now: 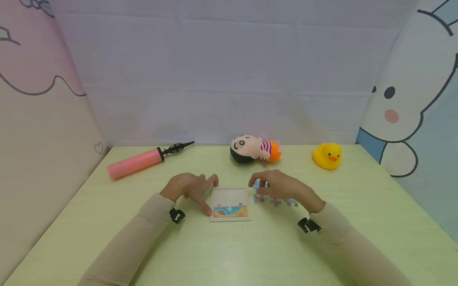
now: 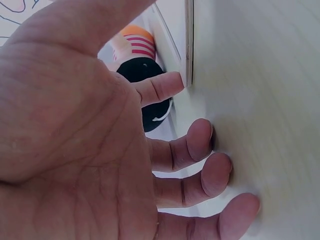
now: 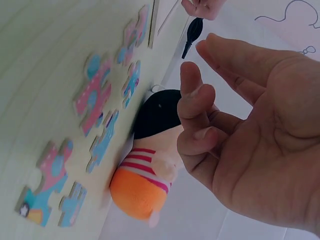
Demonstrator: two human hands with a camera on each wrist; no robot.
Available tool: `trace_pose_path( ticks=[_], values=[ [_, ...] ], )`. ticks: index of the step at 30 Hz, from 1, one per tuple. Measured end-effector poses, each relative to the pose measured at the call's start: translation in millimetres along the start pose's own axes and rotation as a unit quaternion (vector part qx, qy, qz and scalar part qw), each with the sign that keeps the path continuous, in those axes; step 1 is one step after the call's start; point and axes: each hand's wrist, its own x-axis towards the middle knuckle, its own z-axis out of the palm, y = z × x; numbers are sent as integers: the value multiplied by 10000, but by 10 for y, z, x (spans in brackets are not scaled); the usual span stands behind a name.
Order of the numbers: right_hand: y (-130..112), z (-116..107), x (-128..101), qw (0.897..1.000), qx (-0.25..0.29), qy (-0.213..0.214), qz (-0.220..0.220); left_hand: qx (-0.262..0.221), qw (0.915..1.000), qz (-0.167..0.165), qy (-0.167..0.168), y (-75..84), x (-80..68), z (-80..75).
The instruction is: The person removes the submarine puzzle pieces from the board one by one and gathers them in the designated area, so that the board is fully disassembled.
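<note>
A small white puzzle board [image 1: 229,204] lies on the pale green table [image 1: 229,258], with a coloured strip of pieces along its near edge. My left hand [image 1: 210,195] rests beside the board's left side, its index fingertip touching the board's edge [image 2: 189,45] and the other fingertips [image 2: 202,135] on the table. Several loose blue and pink puzzle pieces [image 1: 275,201] [image 3: 95,95] lie right of the board. My right hand [image 1: 255,185] [image 3: 195,60] hovers just over them with loosely bent fingers and nothing between thumb and index.
A plush doll [image 1: 255,148] [image 3: 150,165] lies behind the board. A yellow rubber duck [image 1: 327,155] sits at the back right, and a pink hand pump [image 1: 137,162] at the back left. Printed fabric walls enclose the table on three sides.
</note>
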Motion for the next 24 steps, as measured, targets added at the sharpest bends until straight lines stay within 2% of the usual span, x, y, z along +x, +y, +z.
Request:
trace_pose_path(
  ticks=[5,9,16,24],
  values=[
    [-106,81,140,9999,121,-48,-108,69,9999,41,68,-2,-3,7],
    [-188,169,258,9992,336,-194,29,93,9999,9,86,3,-5,14],
    [-352,328,431,9992,-74,-391,-99,117,9999,-57,73,-3,13,19],
    [-496,461,535,9981,64,-606,-73,88,9998,-184,35,-5,3,25]
  ],
)
